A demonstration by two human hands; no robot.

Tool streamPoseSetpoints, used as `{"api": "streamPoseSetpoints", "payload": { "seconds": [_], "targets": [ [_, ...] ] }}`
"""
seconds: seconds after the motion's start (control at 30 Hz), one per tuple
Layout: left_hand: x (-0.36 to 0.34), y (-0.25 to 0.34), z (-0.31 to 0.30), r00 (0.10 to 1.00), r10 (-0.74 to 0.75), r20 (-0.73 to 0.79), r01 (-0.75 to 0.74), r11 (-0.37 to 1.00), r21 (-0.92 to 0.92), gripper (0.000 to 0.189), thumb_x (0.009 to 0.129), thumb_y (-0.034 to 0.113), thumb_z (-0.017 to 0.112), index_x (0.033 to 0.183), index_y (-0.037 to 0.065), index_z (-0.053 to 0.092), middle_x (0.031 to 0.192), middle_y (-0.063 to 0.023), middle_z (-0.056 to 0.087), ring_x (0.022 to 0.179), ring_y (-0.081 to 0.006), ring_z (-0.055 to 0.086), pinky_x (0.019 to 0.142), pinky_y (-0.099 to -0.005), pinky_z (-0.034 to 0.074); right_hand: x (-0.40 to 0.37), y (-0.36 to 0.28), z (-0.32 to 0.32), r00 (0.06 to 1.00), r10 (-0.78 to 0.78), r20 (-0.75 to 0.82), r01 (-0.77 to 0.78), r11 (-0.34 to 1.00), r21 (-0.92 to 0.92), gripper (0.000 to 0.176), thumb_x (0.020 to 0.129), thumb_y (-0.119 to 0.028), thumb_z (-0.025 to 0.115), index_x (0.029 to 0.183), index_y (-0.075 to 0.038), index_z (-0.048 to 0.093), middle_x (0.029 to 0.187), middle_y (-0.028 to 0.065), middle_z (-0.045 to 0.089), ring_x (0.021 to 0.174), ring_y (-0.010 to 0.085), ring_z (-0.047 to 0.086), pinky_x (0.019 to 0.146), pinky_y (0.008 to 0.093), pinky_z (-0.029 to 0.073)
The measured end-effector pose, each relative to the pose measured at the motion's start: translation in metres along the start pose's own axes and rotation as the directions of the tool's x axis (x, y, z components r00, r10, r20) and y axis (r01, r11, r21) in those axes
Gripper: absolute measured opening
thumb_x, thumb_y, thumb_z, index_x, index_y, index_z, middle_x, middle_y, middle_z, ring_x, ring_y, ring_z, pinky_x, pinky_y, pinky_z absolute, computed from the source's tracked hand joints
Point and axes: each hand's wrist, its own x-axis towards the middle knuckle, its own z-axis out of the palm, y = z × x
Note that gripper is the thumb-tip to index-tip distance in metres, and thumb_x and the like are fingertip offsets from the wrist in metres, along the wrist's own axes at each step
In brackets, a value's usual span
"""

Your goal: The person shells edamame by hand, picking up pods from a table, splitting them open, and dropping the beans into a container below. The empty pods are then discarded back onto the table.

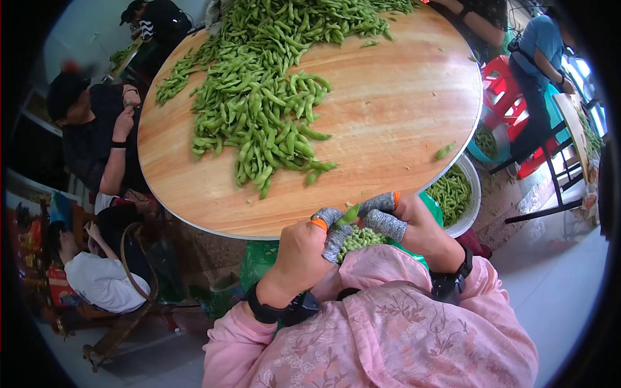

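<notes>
My left hand, with grey finger covers and an orange band, pinches a green pod near the round table's front edge. Close by on the right, my right hand has its covered fingers closed beside the pod's other end; what they grip, if anything, is too small to make out. Below both hands lie shelled green beans, partly hidden by my fingers. A large heap of pods spreads over the wooden table.
A white basket of pods stands right of my right hand, below the table edge. One small pod lies near that edge. People sit at the left and upper right. Red stools stand at the right.
</notes>
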Motion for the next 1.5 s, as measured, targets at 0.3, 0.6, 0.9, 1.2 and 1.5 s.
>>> {"api": "streamPoseSetpoints", "payload": {
  "seconds": [0.3,0.6,0.9,1.2,1.5],
  "targets": [
    [-0.003,-0.003,0.005,0.96,0.279,-0.036,-0.243,0.887,0.392,0.021,0.063,0.006,0.061,0.084,0.002,0.056,0.068,-0.0122,0.055,0.06,-0.0304,0.055,0.052,-0.0369,0.043,-0.001,-0.005,0.004,0.974,0.223,0.022,-0.224,0.958,0.179,0.025,0.083,-0.028,0.055,0.078,-0.004,0.06,0.068,-0.0026,0.057,0.059,0.0032,0.045,0.052,0.0182,0.036],
    [-0.005,-0.011,0.009,0.928,0.369,-0.039,-0.31,0.83,0.464,0.023,0.063,0.006,0.062,0.084,0.002,0.056,0.068,-0.0126,0.055,0.06,-0.0315,0.055,0.052,-0.0361,0.044,0.0,0.003,0.005,0.977,0.214,-0.012,-0.209,0.964,0.164,0.021,0.084,-0.023,0.055,0.081,-0.002,0.058,0.071,0.0005,0.058,0.064,0.0059,0.05,0.057,0.02,0.039],
    [-0.011,-0.025,0.019,0.98,-0.193,0.048,0.184,0.789,-0.586,0.013,0.083,0.014,0.054,0.082,0.001,0.055,0.066,0.0011,0.052,0.054,-0.0065,0.043,0.049,-0.0206,0.036,0.006,0.025,0.011,0.992,-0.123,0.014,0.12,0.982,0.145,0.012,0.082,-0.011,0.056,0.083,0.001,0.055,0.077,0.0016,0.057,0.071,0.0079,0.051,0.064,0.022,0.041],
    [-0.006,-0.017,0.019,0.992,-0.076,-0.105,0.021,0.893,-0.45,0.017,0.085,0.017,0.052,0.078,0.003,0.054,0.06,0.0039,0.047,0.051,-0.006,0.04,0.045,-0.021,0.033,0.01,0.01,0.006,0.982,0.161,0.097,-0.18,0.956,0.233,0.014,0.082,-0.013,0.056,0.085,0.001,0.056,0.076,-0.0001,0.056,0.07,0.0067,0.05,0.063,0.0216,0.041],
    [-0.008,-0.023,0.011,0.906,-0.358,0.226,0.369,0.407,-0.835,0.02,0.088,0.02,0.044,0.078,0.005,0.053,0.059,-0.0006,0.051,0.048,-0.0091,0.047,0.042,-0.0209,0.034,0.015,0.003,0.008,0.923,-0.336,0.187,0.384,0.809,-0.445,0.016,0.07,-0.006,0.064,0.085,-0.002,0.059,0.075,0.0069,0.058,0.067,0.0193,0.057,0.057,0.0275,0.043]
  ]
}}
